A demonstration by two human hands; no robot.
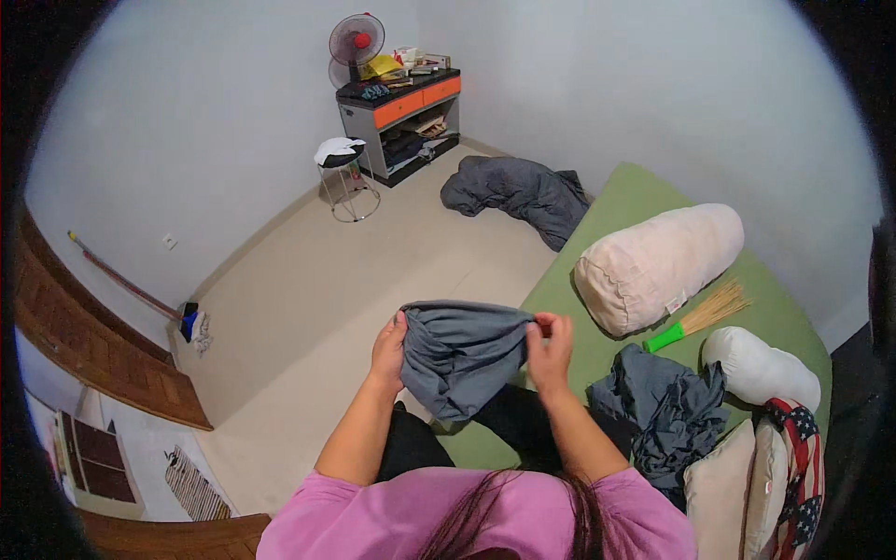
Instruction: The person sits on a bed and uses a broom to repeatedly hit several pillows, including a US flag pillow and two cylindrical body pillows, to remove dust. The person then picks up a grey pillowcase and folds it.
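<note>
A grey pillowcase [461,353] hangs bunched between both my hands, in front of my chest. My left hand [389,347] grips its left edge and my right hand [550,349] pinches its right edge near the top. I sit on the corner of a bed with a green sheet [635,198]. More crumpled grey cloth [665,411] lies on the sheet just right of my right forearm.
On the bed lie a pale bolster [658,263], a hand broom with a green handle [700,317], a white pillow [758,368] and several cushions [747,481]. A grey blanket [518,194] is heaped on the floor. A stool [343,173], cabinet [403,117], fan [356,42] and mop [140,294] stand by the walls.
</note>
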